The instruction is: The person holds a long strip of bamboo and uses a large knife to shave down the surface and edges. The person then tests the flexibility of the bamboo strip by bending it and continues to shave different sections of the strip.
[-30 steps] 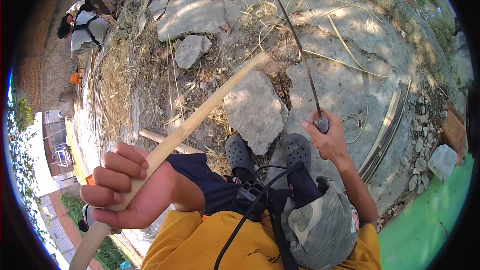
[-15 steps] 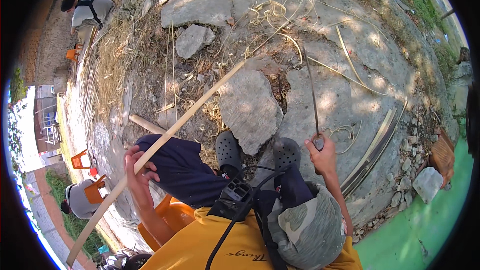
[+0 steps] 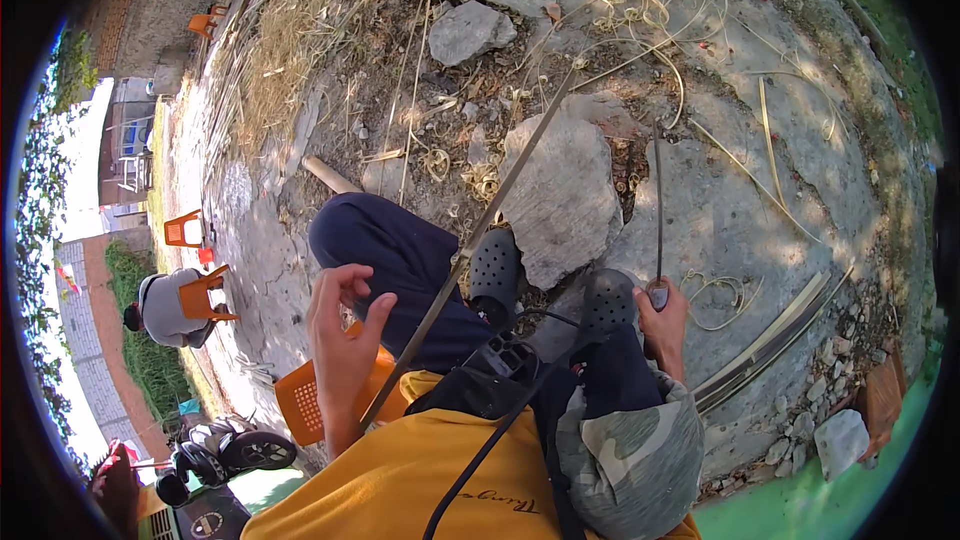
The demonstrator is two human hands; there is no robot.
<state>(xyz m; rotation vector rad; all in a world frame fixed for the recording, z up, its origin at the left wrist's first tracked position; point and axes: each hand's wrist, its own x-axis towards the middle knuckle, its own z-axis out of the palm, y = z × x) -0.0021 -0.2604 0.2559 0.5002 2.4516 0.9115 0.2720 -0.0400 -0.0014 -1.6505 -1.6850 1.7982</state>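
Observation:
My left hand (image 3: pixel 343 335) is open, fingers and thumb apart, beside a long split bamboo strip (image 3: pixel 480 225). The strip slants across my lap, its darker face showing and its near end passing by my left wrist. It reaches out over the broken slab between my feet. My right hand (image 3: pixel 662 332), by my right knee, is closed round the handle of a knife with a long, narrow dark blade (image 3: pixel 658 205) that points away from me. The blade stands apart from the strip.
Bundled strips (image 3: pixel 765 345) lie on the right, near rubble and a pale stone block (image 3: pixel 841 443). Curled shavings (image 3: pixel 640 15) litter the cracked concrete ahead. A round wooden piece (image 3: pixel 330 176) lies beyond my left knee. A person (image 3: pixel 175 308) sits far left; a motorcycle (image 3: pixel 250 450) stands lower left.
My left hand has let go of the strip and opened. The strip's darker face now shows in place of its pale one, and its near end has swung toward my body. My right hand keeps the knife.

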